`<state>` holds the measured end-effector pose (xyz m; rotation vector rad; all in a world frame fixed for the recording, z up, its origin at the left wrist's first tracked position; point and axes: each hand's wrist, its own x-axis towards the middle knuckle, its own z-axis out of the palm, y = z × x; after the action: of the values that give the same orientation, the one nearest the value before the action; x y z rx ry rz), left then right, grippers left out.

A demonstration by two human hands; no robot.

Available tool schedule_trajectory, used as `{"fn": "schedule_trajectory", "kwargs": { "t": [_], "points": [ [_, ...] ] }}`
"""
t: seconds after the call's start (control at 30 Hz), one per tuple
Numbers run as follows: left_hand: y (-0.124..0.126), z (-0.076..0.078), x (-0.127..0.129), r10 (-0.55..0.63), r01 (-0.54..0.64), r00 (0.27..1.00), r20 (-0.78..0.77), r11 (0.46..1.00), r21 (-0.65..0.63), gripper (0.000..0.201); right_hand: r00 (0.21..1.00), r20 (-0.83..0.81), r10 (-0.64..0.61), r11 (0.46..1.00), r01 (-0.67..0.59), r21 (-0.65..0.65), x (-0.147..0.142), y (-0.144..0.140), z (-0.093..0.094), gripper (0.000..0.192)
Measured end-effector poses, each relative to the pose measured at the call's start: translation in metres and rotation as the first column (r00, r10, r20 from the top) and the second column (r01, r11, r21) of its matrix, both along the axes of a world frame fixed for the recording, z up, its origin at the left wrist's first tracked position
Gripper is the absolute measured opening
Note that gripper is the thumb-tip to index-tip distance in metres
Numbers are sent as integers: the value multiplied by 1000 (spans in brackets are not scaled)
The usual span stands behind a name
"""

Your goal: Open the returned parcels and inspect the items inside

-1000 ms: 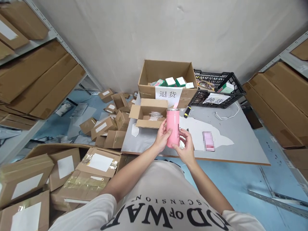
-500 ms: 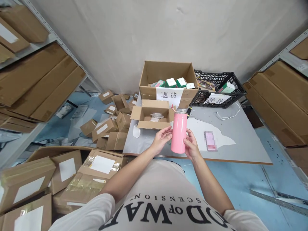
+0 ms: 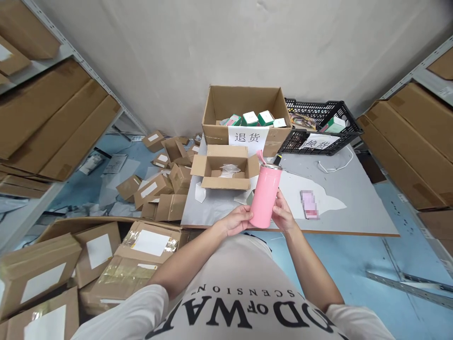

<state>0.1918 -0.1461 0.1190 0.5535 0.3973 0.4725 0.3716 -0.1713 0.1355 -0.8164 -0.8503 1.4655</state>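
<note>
A pink tumbler [image 3: 265, 196] with a metal rim and a pink strap loop at its top is held above the table's front edge, its top leaning right. My right hand [image 3: 282, 212] grips its right side. On the lower left side, my left hand [image 3: 238, 220] closes its fingers against the tumbler near the base. Behind it stands an open small carton [image 3: 226, 183] with crumpled clear plastic inside. A black and yellow tool [image 3: 278, 159] shows partly behind the tumbler's rim.
On the grey table [image 3: 364, 215] lie a blurred pink phone-like object [image 3: 309, 204] and a white cable [image 3: 336, 170]. Behind are a large carton [image 3: 215, 134] of green-white boxes and a black crate [image 3: 348, 137]. Parcels [image 3: 148, 241] crowd the left; shelves flank both sides.
The tumbler has tilted, its top swinging right. My left hand has moved down to its lower side and now touches it. My right hand keeps its grip.
</note>
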Motion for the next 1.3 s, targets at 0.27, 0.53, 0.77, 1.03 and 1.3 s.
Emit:
{"fn": "schedule_trajectory", "kwargs": {
  "t": [0.27,0.53,0.77,1.03,1.3],
  "points": [
    [-4,-11,7,328,-276,914,-239,934,225,64,983,184,-7,999,-1,44,2,9,-3,63],
    [-6,-11,11,571,-321,739,-358,765,558,58,807,491,-328,944,273,182,14,30,32,83],
    [-15,-12,17,685,-276,602,-411,661,698,60,699,572,-430,901,376,218,6,41,44,56],
    [-21,-9,10,485,-351,838,-251,830,434,72,854,353,-382,924,348,157,16,42,33,53],
    [-28,-8,7,117,-114,992,-41,990,79,70,964,136,-228,973,221,68,21,34,31,62]
  ]
}}
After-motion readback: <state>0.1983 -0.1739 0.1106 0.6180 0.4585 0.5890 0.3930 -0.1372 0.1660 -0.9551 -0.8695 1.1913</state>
